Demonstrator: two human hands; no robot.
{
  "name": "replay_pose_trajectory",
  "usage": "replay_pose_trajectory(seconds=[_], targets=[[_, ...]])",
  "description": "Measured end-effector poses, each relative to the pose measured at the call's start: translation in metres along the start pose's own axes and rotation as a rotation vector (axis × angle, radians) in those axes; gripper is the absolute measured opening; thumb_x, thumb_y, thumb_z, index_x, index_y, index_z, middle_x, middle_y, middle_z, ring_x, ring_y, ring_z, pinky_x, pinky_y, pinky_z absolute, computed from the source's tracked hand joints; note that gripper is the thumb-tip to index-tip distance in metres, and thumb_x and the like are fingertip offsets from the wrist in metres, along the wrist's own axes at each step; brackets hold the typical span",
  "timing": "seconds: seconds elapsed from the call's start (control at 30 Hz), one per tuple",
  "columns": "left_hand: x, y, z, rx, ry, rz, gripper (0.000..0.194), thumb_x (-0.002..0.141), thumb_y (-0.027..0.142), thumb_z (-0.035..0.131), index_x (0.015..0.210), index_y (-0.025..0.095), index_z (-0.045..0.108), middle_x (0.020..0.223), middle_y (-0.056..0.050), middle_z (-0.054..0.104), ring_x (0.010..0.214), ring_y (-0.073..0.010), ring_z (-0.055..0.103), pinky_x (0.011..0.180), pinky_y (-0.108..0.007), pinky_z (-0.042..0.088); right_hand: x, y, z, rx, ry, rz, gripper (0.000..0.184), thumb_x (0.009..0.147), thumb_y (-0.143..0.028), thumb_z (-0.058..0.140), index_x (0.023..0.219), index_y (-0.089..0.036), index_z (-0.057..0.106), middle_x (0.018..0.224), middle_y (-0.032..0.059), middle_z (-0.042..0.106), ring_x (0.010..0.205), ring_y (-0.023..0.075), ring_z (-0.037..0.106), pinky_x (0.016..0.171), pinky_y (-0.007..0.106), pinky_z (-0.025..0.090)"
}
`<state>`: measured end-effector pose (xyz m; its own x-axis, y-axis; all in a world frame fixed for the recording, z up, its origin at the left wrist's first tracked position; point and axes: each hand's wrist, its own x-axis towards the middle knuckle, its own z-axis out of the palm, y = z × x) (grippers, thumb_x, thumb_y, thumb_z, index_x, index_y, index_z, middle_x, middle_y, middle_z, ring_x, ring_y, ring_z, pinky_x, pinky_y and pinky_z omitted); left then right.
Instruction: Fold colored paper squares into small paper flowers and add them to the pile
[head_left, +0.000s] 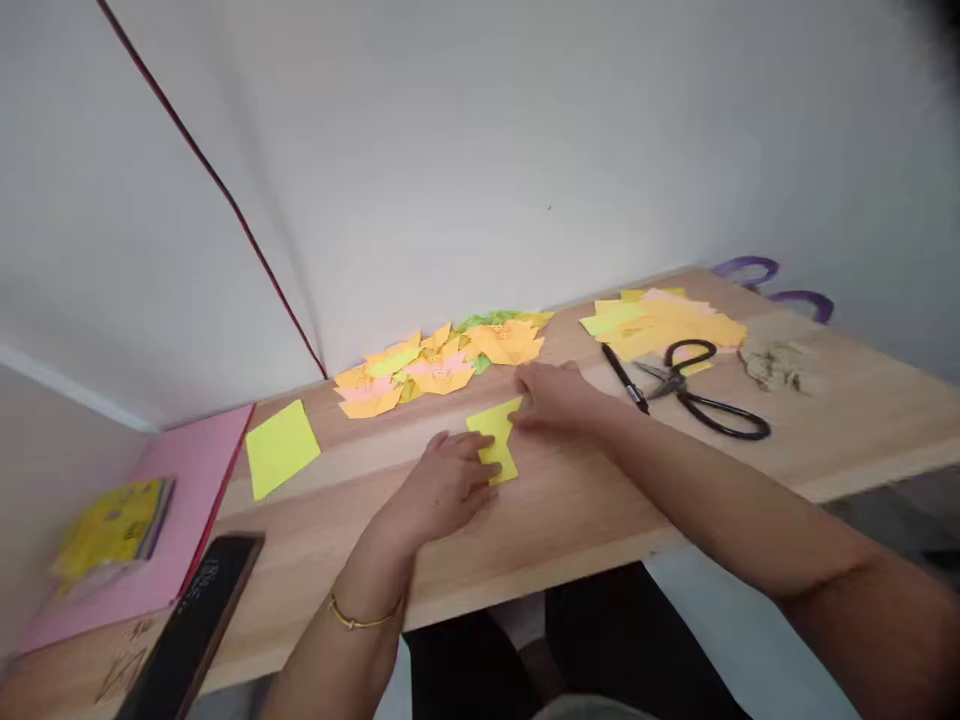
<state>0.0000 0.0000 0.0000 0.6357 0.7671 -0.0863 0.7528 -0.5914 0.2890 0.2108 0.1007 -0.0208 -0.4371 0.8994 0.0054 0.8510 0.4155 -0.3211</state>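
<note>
A small folded piece of yellow paper lies on the wooden table in front of me, with a notch-like angle along its right side. My left hand rests on its left part, fingers spread and stretched over the paper. At the upper right edge, my right hand has its thumb and fingers bent together on the paper's corner. Just behind is a cluster of folded paper flowers in orange, yellow, pink and green, against the wall.
A yellow sheet lies to the left, near a pink board bearing a yellow packet. A phone is at front left. On the right are a pen, black-handled scissors, paper pieces, twine and purple handles.
</note>
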Motion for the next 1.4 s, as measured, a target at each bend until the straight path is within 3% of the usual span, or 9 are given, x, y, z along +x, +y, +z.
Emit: replay_pose_trajectory(seconds=[0.23,0.47,0.63,0.73,0.9,1.2,1.3,1.4], targets=[[0.001,0.001,0.0,0.001,0.009,0.002,0.026,0.085,0.031,0.049,0.106,0.029,0.064,0.133,-0.007,0.049,0.124,-0.0267,0.042,0.103,-0.054,0.025,0.009,0.017,-0.002,0.003,-0.009,0.12,0.03,0.069,-0.046,0.055,0.078,-0.02,0.044,0.081,0.0025,0.059,0.072,0.0185,0.052,0.067,0.03,0.024],[0.0,-0.002,0.003,-0.018,0.017,0.0,0.027,0.085,0.032,0.049,0.107,0.03,0.064,0.133,-0.007,0.049,0.125,-0.0269,0.04,0.104,-0.055,0.024,0.006,0.018,-0.01,0.03,0.045,0.129,0.014,0.072,-0.031,0.049,0.075,-0.02,0.041,0.07,-0.0008,0.058,0.06,0.0143,0.047,0.062,0.028,0.024],[0.0,0.0,0.001,-0.024,0.015,-0.003,0.026,0.085,0.031,0.05,0.107,0.03,0.064,0.133,-0.007,0.049,0.125,-0.0265,0.04,0.104,-0.056,0.022,-0.01,-0.01,-0.004,0.097,-0.018,-0.127,0.03,0.067,-0.044,0.059,0.078,-0.02,0.043,0.074,-0.0009,0.06,0.065,0.0152,0.051,0.064,0.028,0.025],[-0.001,0.0,0.001,-0.021,0.018,-0.006,0.026,0.084,0.031,0.05,0.107,0.03,0.064,0.134,-0.007,0.046,0.126,-0.027,0.039,0.105,-0.056,0.022,-0.019,-0.023,0.001,0.079,-0.06,-0.228,0.03,0.065,-0.041,0.061,0.078,-0.02,0.045,0.076,-0.0001,0.06,0.067,0.0157,0.052,0.068,0.029,0.025],[-0.001,-0.004,0.004,-0.013,0.017,-0.022,0.029,0.084,0.035,0.05,0.11,0.032,0.064,0.138,-0.008,0.043,0.13,-0.031,0.033,0.104,-0.057,0.023,-0.013,-0.019,-0.002,0.028,-0.067,-0.122,0.029,0.065,-0.041,0.058,0.075,-0.019,0.042,0.075,0.0012,0.058,0.068,0.017,0.051,0.067,0.029,0.024],[-0.002,-0.007,0.004,-0.028,0.006,-0.03,0.03,0.085,0.036,0.049,0.111,0.033,0.063,0.14,-0.006,0.042,0.131,-0.031,0.032,0.105,-0.057,0.021,0.011,0.022,-0.012,0.057,0.016,0.191,0.018,0.068,-0.031,0.053,0.074,-0.019,0.041,0.071,-0.0006,0.058,0.063,0.0148,0.049,0.068,0.03,0.024],[-0.001,-0.008,0.005,-0.027,0.0,-0.04,0.031,0.085,0.037,0.049,0.113,0.034,0.062,0.14,-0.005,0.041,0.132,-0.0308,0.031,0.105,-0.057,0.021,0.012,0.022,-0.014,0.076,0.069,0.196,0.012,0.069,-0.026,0.051,0.073,-0.019,0.043,0.072,-0.0006,0.059,0.063,0.0144,0.05,0.069,0.03,0.025],[-0.002,-0.008,0.004,-0.025,-0.008,-0.049,0.031,0.085,0.037,0.049,0.113,0.035,0.061,0.141,-0.005,0.04,0.132,-0.0304,0.031,0.105,-0.058,0.018,0.009,0.011,-0.012,0.115,0.094,0.057,0.009,0.071,-0.026,0.051,0.074,-0.019,0.046,0.075,-0.0001,0.061,0.067,0.0146,0.052,0.07,0.03,0.028]])
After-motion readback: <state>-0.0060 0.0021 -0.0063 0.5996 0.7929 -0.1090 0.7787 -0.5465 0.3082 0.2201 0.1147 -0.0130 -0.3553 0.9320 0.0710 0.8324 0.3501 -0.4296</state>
